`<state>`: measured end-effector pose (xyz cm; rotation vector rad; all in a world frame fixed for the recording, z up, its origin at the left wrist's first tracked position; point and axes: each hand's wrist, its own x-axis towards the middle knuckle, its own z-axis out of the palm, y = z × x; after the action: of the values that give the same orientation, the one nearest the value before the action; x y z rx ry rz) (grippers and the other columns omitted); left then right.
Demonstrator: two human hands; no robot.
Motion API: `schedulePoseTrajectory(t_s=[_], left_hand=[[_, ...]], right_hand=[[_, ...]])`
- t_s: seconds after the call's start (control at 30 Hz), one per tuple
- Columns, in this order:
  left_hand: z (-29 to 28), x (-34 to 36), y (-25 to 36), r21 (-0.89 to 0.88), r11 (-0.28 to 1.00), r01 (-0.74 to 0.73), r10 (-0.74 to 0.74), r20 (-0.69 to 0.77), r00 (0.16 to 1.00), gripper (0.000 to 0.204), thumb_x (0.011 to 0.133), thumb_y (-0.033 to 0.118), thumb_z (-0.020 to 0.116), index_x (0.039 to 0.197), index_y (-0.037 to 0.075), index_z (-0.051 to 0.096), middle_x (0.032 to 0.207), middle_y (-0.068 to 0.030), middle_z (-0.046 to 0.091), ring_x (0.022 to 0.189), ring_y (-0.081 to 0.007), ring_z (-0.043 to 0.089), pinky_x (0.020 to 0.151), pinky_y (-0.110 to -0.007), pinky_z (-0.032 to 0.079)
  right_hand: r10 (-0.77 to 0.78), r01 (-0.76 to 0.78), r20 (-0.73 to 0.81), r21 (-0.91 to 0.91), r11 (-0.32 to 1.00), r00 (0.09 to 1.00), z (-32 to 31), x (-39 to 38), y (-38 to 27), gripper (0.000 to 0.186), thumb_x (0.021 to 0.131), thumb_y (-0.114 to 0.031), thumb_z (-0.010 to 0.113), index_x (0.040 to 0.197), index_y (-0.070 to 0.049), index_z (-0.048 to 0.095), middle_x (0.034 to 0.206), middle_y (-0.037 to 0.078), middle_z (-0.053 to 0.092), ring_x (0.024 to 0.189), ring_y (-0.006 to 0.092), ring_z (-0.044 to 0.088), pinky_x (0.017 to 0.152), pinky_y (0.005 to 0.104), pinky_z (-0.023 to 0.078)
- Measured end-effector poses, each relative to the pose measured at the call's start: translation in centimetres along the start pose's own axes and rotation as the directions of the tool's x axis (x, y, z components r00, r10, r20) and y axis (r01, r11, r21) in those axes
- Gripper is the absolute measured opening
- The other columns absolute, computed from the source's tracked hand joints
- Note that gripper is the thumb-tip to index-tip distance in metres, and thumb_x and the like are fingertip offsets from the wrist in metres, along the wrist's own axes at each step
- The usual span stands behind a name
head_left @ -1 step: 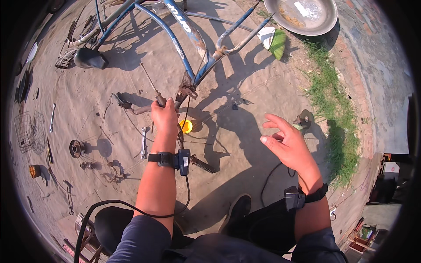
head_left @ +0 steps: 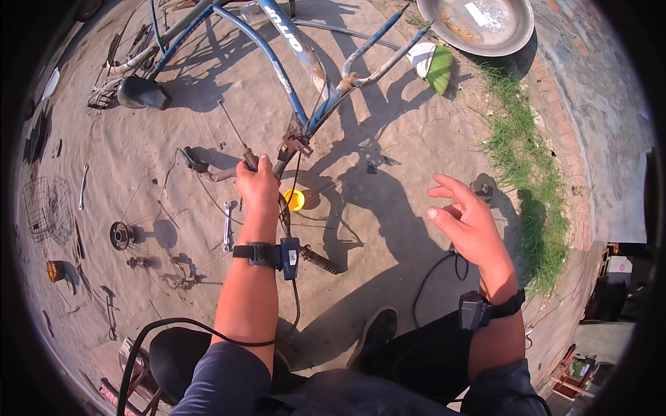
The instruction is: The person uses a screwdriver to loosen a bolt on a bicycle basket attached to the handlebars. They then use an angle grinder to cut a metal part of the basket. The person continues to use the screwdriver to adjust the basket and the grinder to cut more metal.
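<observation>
My left hand (head_left: 257, 184) is closed around the dark handle of a screwdriver (head_left: 233, 127), its long thin shaft slanting up to the left. Just beyond it stands a blue bicycle frame (head_left: 280, 78), upside down, with its bare fork (head_left: 359, 76) pointing away. The rusty handlebar (head_left: 220, 175) rests low by the ground, partly hidden by my left hand; one grip (head_left: 320, 261) shows to the right of my left wrist. A small yellow cup (head_left: 295, 201) is beside that wrist. My right hand (head_left: 472, 225) hovers over the ground, fingers apart, with nothing in it.
Left on the ground lie wrenches (head_left: 227, 225), a wheel hub (head_left: 121, 236), a wire basket (head_left: 47, 209) and several loose parts. A black saddle (head_left: 142, 93) is at upper left. A green-bristled broom (head_left: 437, 68) and metal basin (head_left: 510, 35) lie far right, near grass (head_left: 517, 145).
My right hand has shifted a little to the right, still with its fingers apart. My left hand and the screwdriver have moved slightly left.
</observation>
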<state>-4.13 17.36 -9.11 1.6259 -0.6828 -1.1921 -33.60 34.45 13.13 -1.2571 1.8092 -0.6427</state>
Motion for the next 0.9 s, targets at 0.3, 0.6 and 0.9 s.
schedulePoseTrajectory(t_s=[0.3, 0.6, 0.9], left_hand=[[-6.3, -3.0, -1.1, 0.218, 0.936, -0.275, 0.284, -0.012, 0.959, 0.026, 0.105, 0.025, 0.062, 0.114, 0.001, 0.059, 0.086, -0.0033, 0.06, 0.075, -0.0118, 0.054, 0.069, -0.031, 0.048], [-3.1, -18.6, -5.6, 0.638, 0.532, -0.556, -0.115, 0.706, 0.699, 0.031, 0.086, 0.02, 0.075, 0.107, 0.002, 0.06, 0.095, -0.0194, 0.072, 0.091, -0.0396, 0.071, 0.081, -0.048, 0.056], [-4.6, -22.4, -9.0, 0.793, 0.105, -0.6, -0.676, 0.499, 0.543, 0.044, 0.089, 0.029, 0.075, 0.117, -0.002, 0.058, 0.117, -0.0248, 0.069, 0.112, -0.0451, 0.069, 0.095, -0.053, 0.057]], right_hand=[[0.376, -0.377, -0.451, 0.093, 0.922, 0.809, -17.0, -2.9, 14.9, 0.064, 0.099, -0.037, 0.074, 0.15, -0.004, 0.054, 0.128, 0.013, 0.068, 0.1, 0.0225, 0.072, 0.085, 0.0368, 0.056], [0.596, -0.625, -0.357, 0.04, 0.779, 0.719, -7.0, -8.4, 35.2, 0.098, 0.086, -0.057, 0.08, 0.149, 0.012, 0.049, 0.143, 0.028, 0.061, 0.131, 0.0352, 0.062, 0.109, 0.0419, 0.049], [0.603, -0.601, -0.376, 0.137, 0.787, 0.704, -3.6, -3.9, 38.0, 0.084, 0.084, -0.033, 0.089, 0.146, 0.007, 0.05, 0.125, 0.019, 0.071, 0.109, 0.0248, 0.07, 0.093, 0.0372, 0.057]])
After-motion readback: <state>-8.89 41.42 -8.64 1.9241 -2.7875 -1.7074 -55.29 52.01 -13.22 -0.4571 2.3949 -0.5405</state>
